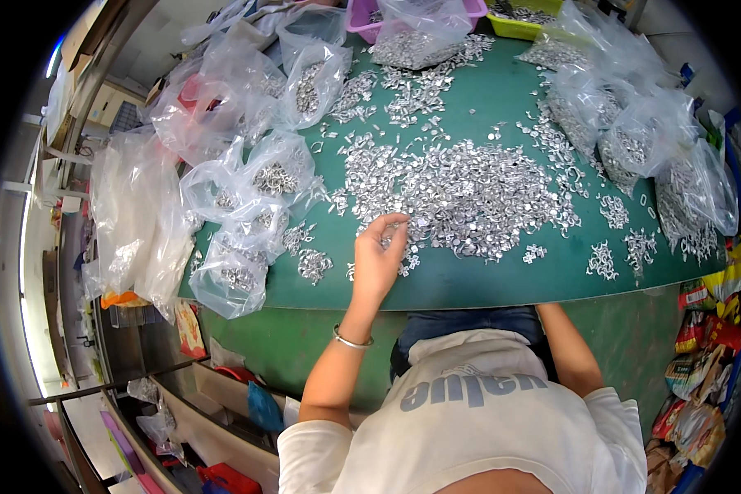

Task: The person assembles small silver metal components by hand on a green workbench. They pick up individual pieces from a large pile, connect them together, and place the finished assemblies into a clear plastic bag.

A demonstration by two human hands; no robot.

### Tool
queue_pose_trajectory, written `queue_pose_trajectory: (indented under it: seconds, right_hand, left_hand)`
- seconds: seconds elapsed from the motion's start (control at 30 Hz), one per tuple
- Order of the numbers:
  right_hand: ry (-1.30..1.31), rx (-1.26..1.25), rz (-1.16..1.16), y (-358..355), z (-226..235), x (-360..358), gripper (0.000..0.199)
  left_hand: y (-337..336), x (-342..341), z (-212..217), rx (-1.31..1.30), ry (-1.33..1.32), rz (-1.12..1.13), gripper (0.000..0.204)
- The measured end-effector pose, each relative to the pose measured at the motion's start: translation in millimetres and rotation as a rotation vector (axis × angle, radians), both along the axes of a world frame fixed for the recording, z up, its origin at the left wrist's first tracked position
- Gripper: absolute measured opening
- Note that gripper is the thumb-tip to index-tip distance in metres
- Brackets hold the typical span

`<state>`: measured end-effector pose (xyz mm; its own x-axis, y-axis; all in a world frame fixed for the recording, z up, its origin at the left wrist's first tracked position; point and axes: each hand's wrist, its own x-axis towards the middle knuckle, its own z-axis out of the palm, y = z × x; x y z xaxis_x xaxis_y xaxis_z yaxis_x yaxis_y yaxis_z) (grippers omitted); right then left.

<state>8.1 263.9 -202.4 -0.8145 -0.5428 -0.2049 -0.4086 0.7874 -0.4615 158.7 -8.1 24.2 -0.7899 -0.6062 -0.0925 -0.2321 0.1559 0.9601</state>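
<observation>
My left hand [379, 251] is over the near left edge of a big loose pile of small shiny silver metal pieces [486, 193] on the green table. Its thumb and fingers come together as in a pinch at the pieces. Whatever lies between the fingertips is too small to make out. A bracelet circles the left wrist. My right forearm [570, 354] goes under the table's front edge, which hides the right hand. Left of my left hand are small separate heaps of pieces [314, 265] and a clear plastic bag [235, 276] with pieces inside.
More filled clear bags [630, 148] line the right side, with small heaps [601, 260] at the front right. Purple [358, 18] and yellow-green [514, 28] bins stand at the far edge. Open drawers [222, 412] lie below left. Colourful packages [692, 375] hang at the right.
</observation>
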Motion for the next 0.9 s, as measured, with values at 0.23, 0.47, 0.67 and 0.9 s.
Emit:
queue_pose_trajectory:
  seconds: [0.23,0.47,0.67,0.9]
  right_hand:
    - [-0.271,-0.237,0.343,51.1,141.6,59.0,0.034]
    - [-0.849,-1.362,-0.37,12.4,227.4,63.8,0.038]
    - [-1.155,-1.722,-0.635,-40.0,254.8,39.9,0.038]
    - [-1.677,-1.755,-0.982,-10.2,232.6,1.8,0.022]
  left_hand:
    - [43.3,-8.3,-15.6,1.858,0.343,-0.079,0.033]
    - [116.3,-52.3,0.0,1.669,0.398,-0.155,0.04]
    - [174.5,-80.7,25.7,0.418,0.364,-0.234,0.035]
    - [187.3,-106.5,43.1,0.049,0.65,-0.336,0.033]
